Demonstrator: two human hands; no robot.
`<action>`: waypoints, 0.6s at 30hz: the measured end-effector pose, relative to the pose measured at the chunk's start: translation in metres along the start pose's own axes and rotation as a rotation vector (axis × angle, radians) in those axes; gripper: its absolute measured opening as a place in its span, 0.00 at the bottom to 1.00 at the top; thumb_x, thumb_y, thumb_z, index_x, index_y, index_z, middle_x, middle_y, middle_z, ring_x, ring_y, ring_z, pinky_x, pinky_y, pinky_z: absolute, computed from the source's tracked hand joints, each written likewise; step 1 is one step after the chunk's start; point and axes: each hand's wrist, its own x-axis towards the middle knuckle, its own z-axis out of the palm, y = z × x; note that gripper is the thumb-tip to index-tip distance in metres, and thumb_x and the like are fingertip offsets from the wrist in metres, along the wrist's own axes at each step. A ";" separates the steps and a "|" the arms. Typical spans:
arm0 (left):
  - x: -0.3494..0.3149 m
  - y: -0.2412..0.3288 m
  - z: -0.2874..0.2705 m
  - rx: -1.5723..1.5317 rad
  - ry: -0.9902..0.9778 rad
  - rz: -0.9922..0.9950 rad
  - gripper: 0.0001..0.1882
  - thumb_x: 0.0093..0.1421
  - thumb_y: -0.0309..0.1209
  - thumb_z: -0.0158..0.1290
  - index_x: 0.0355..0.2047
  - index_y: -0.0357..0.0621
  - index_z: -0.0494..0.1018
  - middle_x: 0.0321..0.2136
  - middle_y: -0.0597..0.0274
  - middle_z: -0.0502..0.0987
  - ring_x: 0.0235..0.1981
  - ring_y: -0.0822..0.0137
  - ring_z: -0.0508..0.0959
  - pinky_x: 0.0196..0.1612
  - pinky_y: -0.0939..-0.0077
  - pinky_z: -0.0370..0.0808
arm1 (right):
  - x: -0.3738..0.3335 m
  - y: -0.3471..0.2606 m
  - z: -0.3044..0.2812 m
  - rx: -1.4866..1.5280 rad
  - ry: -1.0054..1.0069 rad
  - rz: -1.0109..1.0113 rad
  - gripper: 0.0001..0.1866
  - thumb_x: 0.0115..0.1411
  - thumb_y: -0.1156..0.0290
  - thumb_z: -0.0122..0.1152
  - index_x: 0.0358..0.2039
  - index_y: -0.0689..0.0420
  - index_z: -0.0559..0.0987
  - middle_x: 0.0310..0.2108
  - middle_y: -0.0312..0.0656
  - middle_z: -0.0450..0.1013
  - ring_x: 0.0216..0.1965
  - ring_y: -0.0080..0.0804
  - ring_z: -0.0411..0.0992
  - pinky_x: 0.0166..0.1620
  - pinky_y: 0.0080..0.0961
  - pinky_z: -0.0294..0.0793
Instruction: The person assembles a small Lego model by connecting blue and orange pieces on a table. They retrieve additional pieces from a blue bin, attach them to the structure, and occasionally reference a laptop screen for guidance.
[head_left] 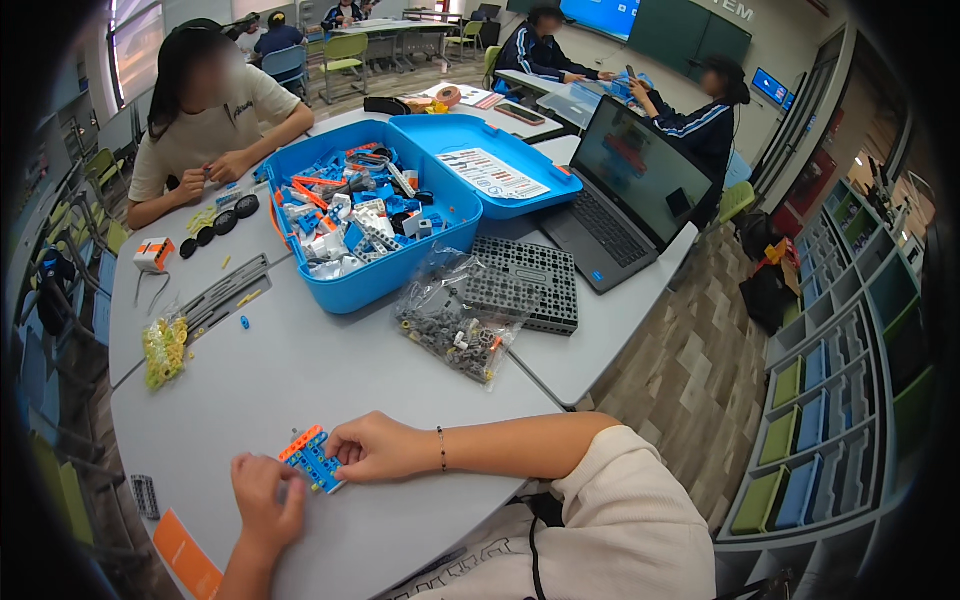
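Note:
A small flat assembly of blue building beams with an orange beam along its far edge (313,462) lies low over the near part of the table. My right hand (372,447) reaches in from the right, its thumb and fingers closed on the assembly's right side. A grey piece (297,435) sticks up at its far corner. Just left of it is my left hand (265,503), fingers bent and the thumb smeared by motion. Whether that hand touches the assembly or holds a small part is unclear.
Beyond stand a blue bin of building parts (360,292), a bag of grey pieces (455,335), a grey perforated block (525,285) and a laptop (620,210). Leftward are a bag of yellow pieces (165,350), grey beams (225,300) and an orange card (187,555). A person sits across.

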 end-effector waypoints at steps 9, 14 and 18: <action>0.084 -0.101 0.015 0.032 0.346 -0.274 0.05 0.55 0.24 0.51 0.32 0.38 0.70 0.30 0.57 0.72 0.35 0.62 0.72 0.39 0.69 0.67 | 0.004 0.001 -0.010 -0.020 -0.063 0.041 0.14 0.51 0.71 0.68 0.35 0.64 0.77 0.26 0.39 0.75 0.27 0.19 0.72 0.33 0.16 0.74; 0.101 -0.128 0.042 0.088 0.431 -0.262 0.13 0.51 0.22 0.50 0.39 0.38 0.71 0.35 0.52 0.72 0.41 0.56 0.73 0.45 0.65 0.69 | 0.004 0.002 -0.014 -0.023 -0.057 0.090 0.15 0.51 0.71 0.69 0.37 0.64 0.77 0.26 0.38 0.75 0.28 0.18 0.72 0.33 0.15 0.73; 0.092 -0.145 0.041 0.058 0.431 -0.309 0.17 0.47 0.20 0.48 0.40 0.38 0.72 0.36 0.51 0.73 0.42 0.52 0.73 0.47 0.63 0.69 | 0.002 0.001 -0.013 0.080 -0.083 0.181 0.14 0.51 0.73 0.68 0.37 0.63 0.77 0.28 0.36 0.73 0.28 0.17 0.71 0.34 0.15 0.73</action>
